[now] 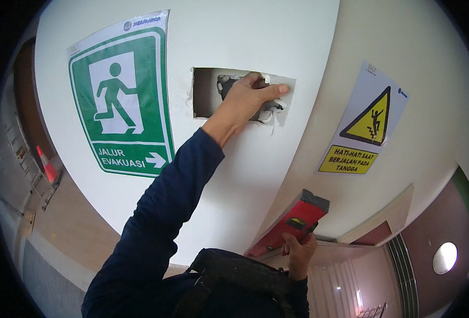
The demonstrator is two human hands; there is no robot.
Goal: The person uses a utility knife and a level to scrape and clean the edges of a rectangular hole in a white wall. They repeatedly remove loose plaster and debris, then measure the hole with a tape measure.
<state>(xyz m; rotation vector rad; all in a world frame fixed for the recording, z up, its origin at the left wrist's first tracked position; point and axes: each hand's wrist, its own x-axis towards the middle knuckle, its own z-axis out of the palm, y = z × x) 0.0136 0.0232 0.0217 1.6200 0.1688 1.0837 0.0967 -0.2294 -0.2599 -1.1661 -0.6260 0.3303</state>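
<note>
Left hand (248,100) is at the right half of the rectangular wall cutout (205,98); fingertips hidden, can't tell if gripping. Cutout's long axis runs left-right. Right hand (300,255) grasps the red spirit level (282,227), near-right of the cutout, long axis slanting near-left to far-right. Evacuation sign (115,100) left, wall corner right; bare white wall (240,177) below.

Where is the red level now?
In the head view, the red level is low, right of centre, held in the person's right grip, below and left of the warning sign.
</note>
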